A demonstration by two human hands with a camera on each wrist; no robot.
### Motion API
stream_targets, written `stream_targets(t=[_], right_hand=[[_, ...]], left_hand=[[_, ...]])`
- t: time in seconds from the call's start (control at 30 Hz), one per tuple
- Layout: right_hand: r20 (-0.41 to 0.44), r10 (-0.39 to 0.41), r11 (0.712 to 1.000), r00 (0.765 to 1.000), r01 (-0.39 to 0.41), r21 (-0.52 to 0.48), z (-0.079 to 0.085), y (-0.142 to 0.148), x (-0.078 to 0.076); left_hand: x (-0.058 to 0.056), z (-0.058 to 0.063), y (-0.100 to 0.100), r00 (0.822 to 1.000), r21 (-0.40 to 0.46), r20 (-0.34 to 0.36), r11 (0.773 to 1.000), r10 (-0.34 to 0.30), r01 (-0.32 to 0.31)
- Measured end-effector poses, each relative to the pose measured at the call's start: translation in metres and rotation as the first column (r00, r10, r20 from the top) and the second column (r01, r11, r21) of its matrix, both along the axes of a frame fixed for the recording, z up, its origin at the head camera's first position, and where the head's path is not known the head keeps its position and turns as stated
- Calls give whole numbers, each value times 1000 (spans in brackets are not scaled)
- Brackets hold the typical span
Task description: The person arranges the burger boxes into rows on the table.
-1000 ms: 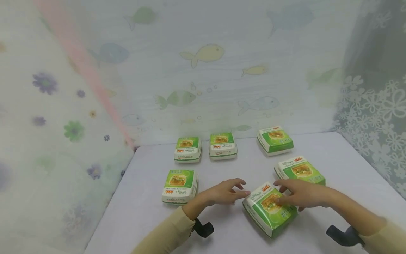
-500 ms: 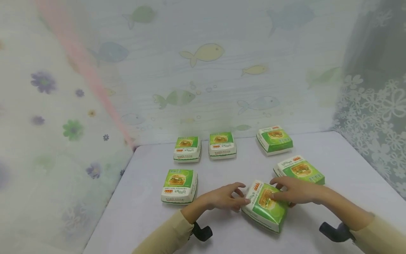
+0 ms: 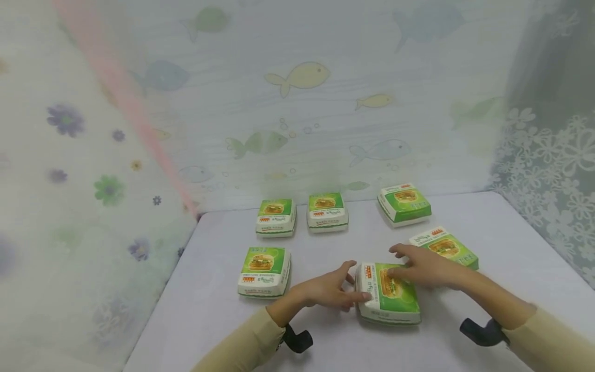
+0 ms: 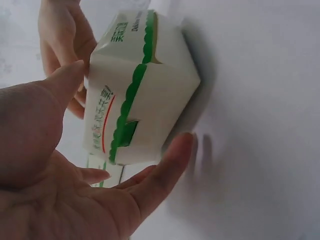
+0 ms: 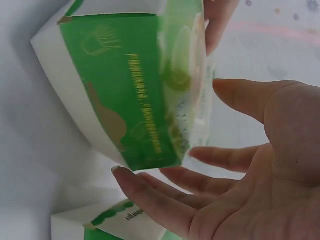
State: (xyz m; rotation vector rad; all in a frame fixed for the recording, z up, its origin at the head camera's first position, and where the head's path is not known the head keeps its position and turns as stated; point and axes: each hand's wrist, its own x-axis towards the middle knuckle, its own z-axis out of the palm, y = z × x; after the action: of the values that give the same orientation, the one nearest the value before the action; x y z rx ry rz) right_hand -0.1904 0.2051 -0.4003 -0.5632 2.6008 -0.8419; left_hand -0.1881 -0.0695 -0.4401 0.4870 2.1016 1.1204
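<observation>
A green-and-white cardboard burger box (image 3: pixel 397 305) rests on the table between my hands. My left hand (image 3: pixel 327 291) is at its left side, with the thumb on the box's edge and the other fingers spread. In the left wrist view, a gap shows between one fingertip and the burger box (image 4: pixel 145 95). My right hand (image 3: pixel 425 268) reaches over the box's far right corner with loosely bent fingers. In the right wrist view, its fingertips lie close to the printed burger box (image 5: pixel 120 90); firm contact cannot be made out.
Behind my right hand sits another burger box (image 3: pixel 446 248), partly covered. A further box (image 3: pixel 404 204) stands at the back right, two boxes (image 3: pixel 276 217) at the back left, and one box (image 3: pixel 264 271) left of my left wrist. Patterned fabric walls (image 3: pixel 297 119) enclose the white table (image 3: pixel 195 310).
The burger box between my hands has turned from a slant to nearly square with the table's front. My right hand has moved left and slightly away. My left hand has barely shifted.
</observation>
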Motion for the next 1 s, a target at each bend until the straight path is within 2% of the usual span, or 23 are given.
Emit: stream_targets(t=[0.1,0.2,0.37,0.47,0.6,0.7,0.83,1.0], right_hand=[[-21,-12,1000,1000,12,1,4,6,8],[6,-22,1000,1000,22,4,8,10,17],[112,-50,998,992,55,-35,7,9,30],[138,-56,996,989,66,-66,3,6,31],[153,-57,993,987,72,-94,-1,5,23],[128,-52,994,990,63,-90,-1,4,13],[80,-20,996,997,27,-84,3,2,2],[82,10,994,997,-1,-112,4,-1,-2]], left_hand=[[-8,5,2,998,-39,-61,999,7,-9],[-17,8,3,995,-57,-100,998,6,-12],[-27,7,3,998,-35,-67,999,-17,15],[-28,3,4,998,-25,-52,999,-41,40],[-25,0,5,997,-14,-50,999,-52,51],[-18,-1,6,998,-25,-64,1000,-21,19],[-4,-1,11,994,-79,-112,997,3,-12],[8,1,19,987,-157,-157,988,-15,-10]])
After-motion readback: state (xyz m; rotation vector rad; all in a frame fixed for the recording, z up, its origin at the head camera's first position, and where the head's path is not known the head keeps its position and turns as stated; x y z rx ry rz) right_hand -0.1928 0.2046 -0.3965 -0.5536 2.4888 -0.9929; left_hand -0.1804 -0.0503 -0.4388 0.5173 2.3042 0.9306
